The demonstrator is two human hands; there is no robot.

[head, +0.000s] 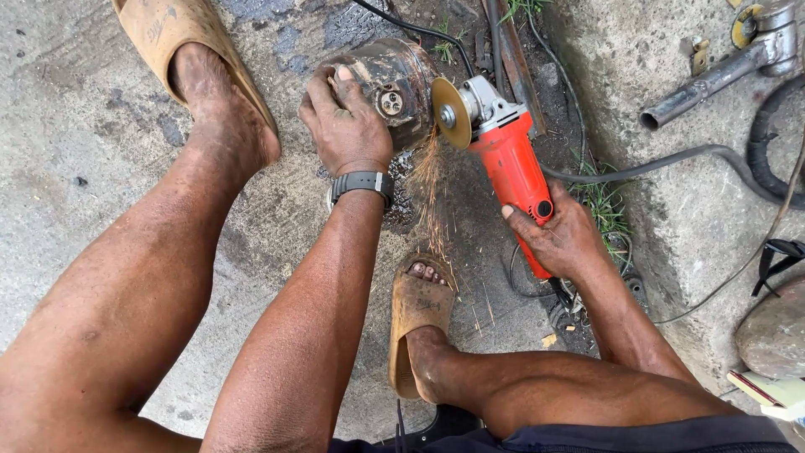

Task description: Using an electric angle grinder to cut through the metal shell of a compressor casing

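Left hand (345, 126) was clamped over the top of a rusty, dark cylindrical metal part (394, 84) lying on its side on the stained concrete floor (67, 168). Fingers curled shut around its rim, palm down. Black wristwatch (362, 183) on that wrist.

Right hand (560, 239) was wrapped around the rear of a red-bodied angle grinder with a grey gear head (507, 159). Fingers closed on the body, thumb lying along the top near the black switch. The grinder's yellowish abrasive disc (450, 113) was touching the right edge of the metal part. Orange sparks (432, 189) sprayed down toward the near foot.

Both feet were in tan rubber slippers: one (180, 42) just left of the part, the other (415, 315) below it, in the spark path.

Black cable (671, 159) ran from behind the grinder off to the right. Grey steel pipe (700, 84) lay on the raised concrete at upper right, well apart from the work.
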